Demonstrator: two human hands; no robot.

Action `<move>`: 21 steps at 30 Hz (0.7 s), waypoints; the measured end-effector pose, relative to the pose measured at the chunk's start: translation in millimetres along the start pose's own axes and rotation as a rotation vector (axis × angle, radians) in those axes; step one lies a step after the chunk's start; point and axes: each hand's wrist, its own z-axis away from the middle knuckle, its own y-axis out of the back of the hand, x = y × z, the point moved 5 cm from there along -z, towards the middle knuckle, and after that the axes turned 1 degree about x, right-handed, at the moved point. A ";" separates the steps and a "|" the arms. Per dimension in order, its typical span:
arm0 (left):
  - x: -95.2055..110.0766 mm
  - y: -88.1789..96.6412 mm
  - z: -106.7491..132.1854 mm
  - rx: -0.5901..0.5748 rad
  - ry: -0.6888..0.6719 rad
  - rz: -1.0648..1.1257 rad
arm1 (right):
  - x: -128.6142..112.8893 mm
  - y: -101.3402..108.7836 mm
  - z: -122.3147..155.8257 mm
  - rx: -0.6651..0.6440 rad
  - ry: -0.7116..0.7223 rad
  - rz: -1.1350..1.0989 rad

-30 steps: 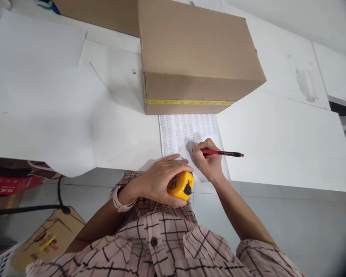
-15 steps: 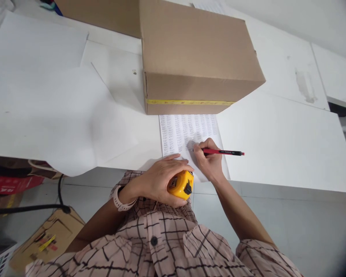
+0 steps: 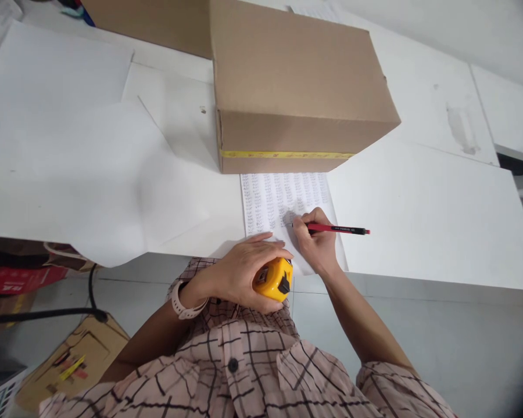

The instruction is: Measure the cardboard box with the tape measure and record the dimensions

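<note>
My right hand (image 3: 317, 247) is closed around a red pen (image 3: 337, 229), whose tip rests on a printed sheet of small figures (image 3: 283, 200) at the table's near edge. My left hand (image 3: 244, 273) grips a yellow tape measure (image 3: 275, 279) just off the table edge, its fingertips touching the sheet's lower corner. Behind the sheet stands a closed cardboard box (image 3: 296, 87) with a strip of yellow tape (image 3: 285, 154) stretched along the bottom of its front face.
Large white paper sheets (image 3: 82, 168) cover the white table (image 3: 422, 203) to the left and overhang its edge. A second cardboard box (image 3: 152, 23) lies at the back. On the floor at left are a black cable (image 3: 39, 316) and a flat cardboard piece (image 3: 70, 360).
The pen tip has shifted very slightly on the sheet. Both hands otherwise stay where they were.
</note>
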 end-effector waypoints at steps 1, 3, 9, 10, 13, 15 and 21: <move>0.1 0.1 -0.1 0.000 0.001 0.001 | -0.2 0.0 0.0 0.000 0.005 0.004; 0.4 0.1 -0.2 -0.001 -0.001 0.003 | -0.6 0.3 0.2 0.001 0.010 0.012; 0.2 0.0 -0.1 0.005 -0.003 -0.006 | -0.9 1.0 1.2 -0.015 0.000 -0.005; 0.1 0.0 -0.1 0.004 -0.002 -0.004 | -0.8 1.1 1.4 -0.013 -0.002 -0.003; -0.5 -0.2 -0.2 -0.005 0.007 0.009 | 0.3 0.4 1.6 -0.006 -0.010 0.005; -1.0 -0.4 -0.3 -0.005 0.010 0.017 | 0.3 1.2 1.8 0.020 -0.008 0.006; -2.4 -1.2 0.1 0.000 0.028 0.009 | -1.2 30.1 5.2 0.264 0.031 0.051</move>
